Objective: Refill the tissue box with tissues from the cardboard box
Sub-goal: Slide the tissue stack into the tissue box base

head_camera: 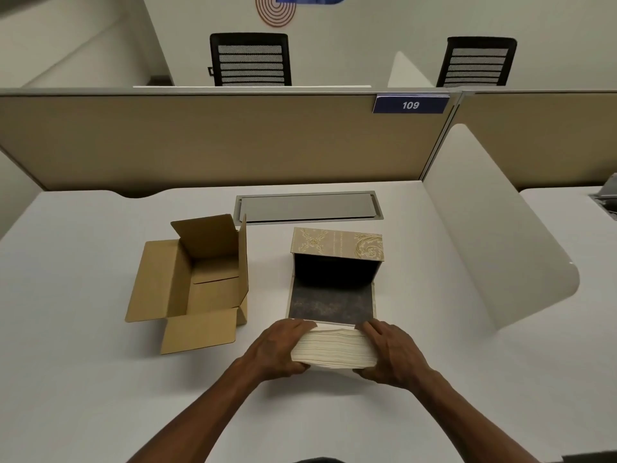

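Both hands grip one stack of tissues (334, 349) near the front centre of the white desk (83, 379). The left hand (280, 349) clamps the stack's left end, fingers over the top and thumb at the near lower edge. The right hand (390, 352) clamps the right end in the same manner. The stack's underside is hidden, so whether it rests on the desk or is held just above it cannot be determined.

The tissue box (337, 245) lies directly beyond the stack with its opening toward the person. Its dark flap (330, 302) lies folded down flat on the desk, and the flap's near edge meets the stack's far edge.

The cardboard box (190, 279) stands to the left of the tissue box with all flaps open and its interior bare. A strip of bare desk separates the two boxes.

A recessed cable tray (307, 207) sits behind both boxes. A white side divider (494, 235) bounds the desk on the right, well apart from the right hand. The desk surface to the left of and nearer than the cardboard box is unobstructed.
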The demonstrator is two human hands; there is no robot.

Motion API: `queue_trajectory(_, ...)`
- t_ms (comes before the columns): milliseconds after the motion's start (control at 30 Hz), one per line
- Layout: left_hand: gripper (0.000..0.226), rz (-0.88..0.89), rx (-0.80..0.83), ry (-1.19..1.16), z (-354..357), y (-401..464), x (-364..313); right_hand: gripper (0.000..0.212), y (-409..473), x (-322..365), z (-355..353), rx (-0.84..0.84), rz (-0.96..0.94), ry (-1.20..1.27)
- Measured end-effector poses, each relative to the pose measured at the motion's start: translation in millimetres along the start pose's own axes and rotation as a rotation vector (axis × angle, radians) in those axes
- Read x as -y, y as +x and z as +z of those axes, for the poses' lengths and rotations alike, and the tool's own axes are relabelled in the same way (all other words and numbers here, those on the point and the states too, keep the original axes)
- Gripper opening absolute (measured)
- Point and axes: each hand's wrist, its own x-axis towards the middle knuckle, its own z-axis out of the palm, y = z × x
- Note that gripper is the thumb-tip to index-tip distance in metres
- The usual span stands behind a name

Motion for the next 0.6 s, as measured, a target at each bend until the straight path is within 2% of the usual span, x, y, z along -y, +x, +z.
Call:
queue_trajectory(133,0.085,-0.028,0.047,-0.041,3,-2,4,0.088,1,-1,4,0.079,0.027,0.003)
queue_trajectory(267,0.081,-0.124,0.018,-0.229,1,-1,8,0.102,-6,-12,4,0.178,0.028,0.051)
queue_trajectory(367,0.077,-0.183,0.025,-0.355,-1,-2,14,0.102,-15,-25,3,0.238,0.094,0.107)
queue_trajectory(500,0.076,-0.234,0.032,-0.552,-1,-1,18,0.09,-12,-26,-1,0.2,0.193,0.343)
queue_trajectory(600,0.072,-0.29,0.015,-0.771,-3,-1,20,0.079,-12,-30,-4,0.223,0.322,0.729)
